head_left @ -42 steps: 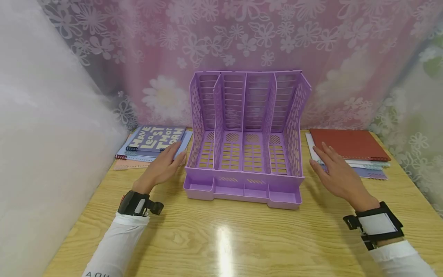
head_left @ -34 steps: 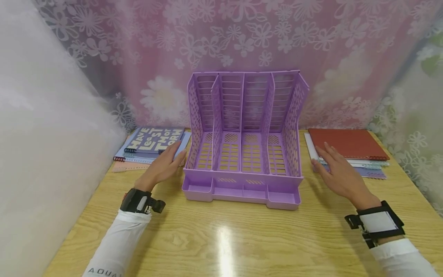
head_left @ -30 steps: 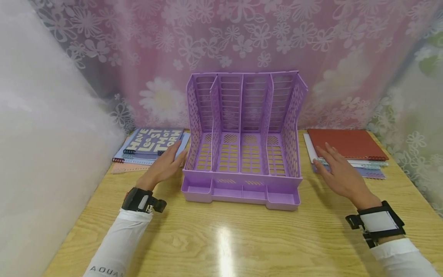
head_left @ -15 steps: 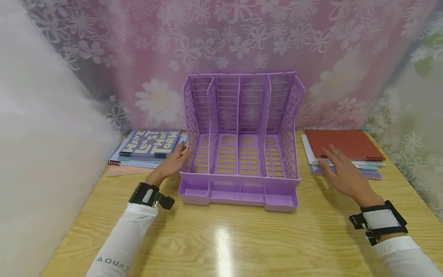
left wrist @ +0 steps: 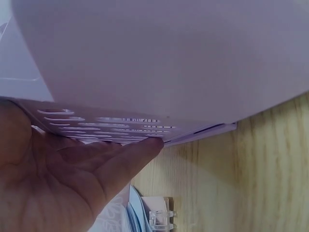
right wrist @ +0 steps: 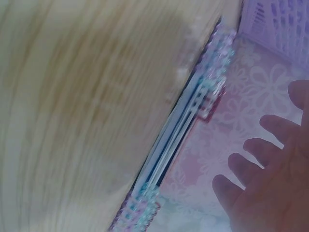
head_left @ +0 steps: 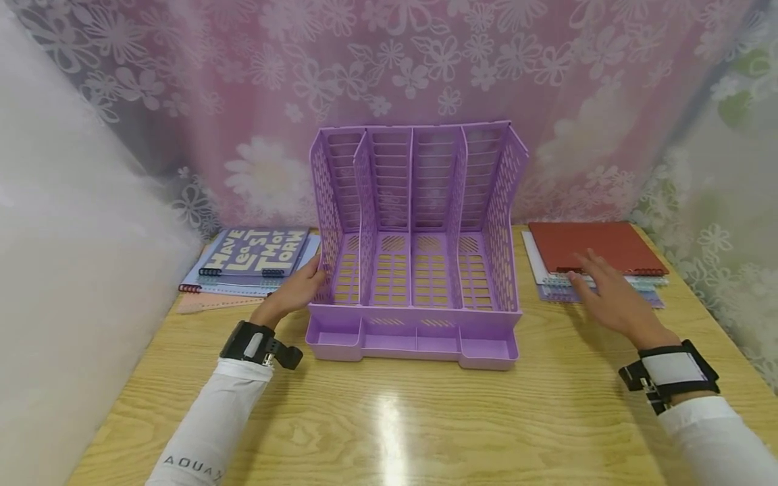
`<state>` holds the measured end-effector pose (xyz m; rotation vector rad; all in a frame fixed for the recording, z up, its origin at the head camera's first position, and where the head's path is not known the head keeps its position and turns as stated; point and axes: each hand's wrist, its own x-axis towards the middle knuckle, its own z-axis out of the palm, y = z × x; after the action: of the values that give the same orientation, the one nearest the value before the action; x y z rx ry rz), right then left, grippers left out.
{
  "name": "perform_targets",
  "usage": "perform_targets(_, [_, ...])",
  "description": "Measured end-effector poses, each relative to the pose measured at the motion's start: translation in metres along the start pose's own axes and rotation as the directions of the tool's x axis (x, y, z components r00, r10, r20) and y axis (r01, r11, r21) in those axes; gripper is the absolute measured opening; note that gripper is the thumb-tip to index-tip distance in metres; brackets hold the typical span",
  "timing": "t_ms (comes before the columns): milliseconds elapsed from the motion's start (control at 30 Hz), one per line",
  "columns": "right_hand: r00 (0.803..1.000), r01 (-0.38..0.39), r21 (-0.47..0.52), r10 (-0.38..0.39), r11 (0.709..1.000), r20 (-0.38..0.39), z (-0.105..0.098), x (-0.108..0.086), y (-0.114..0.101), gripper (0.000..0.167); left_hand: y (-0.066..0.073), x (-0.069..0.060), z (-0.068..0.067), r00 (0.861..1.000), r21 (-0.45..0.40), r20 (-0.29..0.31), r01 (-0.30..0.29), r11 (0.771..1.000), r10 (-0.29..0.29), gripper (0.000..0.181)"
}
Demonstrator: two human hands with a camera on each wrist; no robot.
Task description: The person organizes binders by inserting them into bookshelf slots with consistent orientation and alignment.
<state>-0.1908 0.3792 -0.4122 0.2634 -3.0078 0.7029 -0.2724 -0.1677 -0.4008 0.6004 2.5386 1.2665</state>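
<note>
A purple desk file organizer [head_left: 419, 316] stands upright in the middle of the table, with tall slots behind a row of shallow front trays. My left hand [head_left: 292, 293] rests against its left side. In the left wrist view, extended fingers of the left hand [left wrist: 72, 169] lie along the slotted wall [left wrist: 193, 111]. Over the front edge of the right stack hovers my right hand [head_left: 620, 307], fingers spread and holding nothing. A reddish-brown spiral notebook [head_left: 595, 244] tops that stack. Whether the right fingertips touch it I cannot tell.
Left of the organizer lies a stack of spiral notebooks, a blue lettered one [head_left: 255, 251] on top. Below the reddish-brown cover, white and purple notebooks [head_left: 556, 294] stick out. A pink floral curtain [head_left: 413, 61] hangs behind the wooden table [head_left: 340, 418].
My left hand has moved right, from beside the left stack onto the organizer's side. The right hand has shifted slightly right over its stack. The whole head view has drifted a little.
</note>
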Motion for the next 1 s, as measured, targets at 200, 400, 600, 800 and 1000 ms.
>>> perform_targets(200, [1.0,0.005,0.013,-0.005,1.0,0.013,-0.004,0.008,0.018,0.058,0.001,-0.001,-0.001,1.0,-0.013,-0.014,0.024,1.0,-0.024,0.053])
perform_targets(400, [0.999,-0.012,0.027,0.011,1.0,0.037,-0.009,0.019,0.045,0.058,0.001,-0.004,0.0,0.998,-0.024,-0.013,0.063,0.998,-0.063,0.054])
perform_targets(600, [0.997,-0.02,0.028,0.018,0.999,0.075,-0.015,0.026,0.072,0.063,0.001,-0.003,0.002,0.998,-0.043,-0.023,0.051,0.998,-0.052,0.054])
perform_targets(800, [0.992,-0.035,-0.021,0.037,0.999,0.122,-0.019,0.033,0.084,0.064,0.001,-0.004,0.002,0.999,-0.073,-0.032,0.025,0.997,-0.028,0.053])
perform_targets(1000, [0.984,0.008,-0.084,0.008,0.996,0.179,-0.026,0.04,0.091,0.068,0.005,-0.005,0.002,0.999,-0.08,-0.023,0.031,0.996,-0.033,0.053])
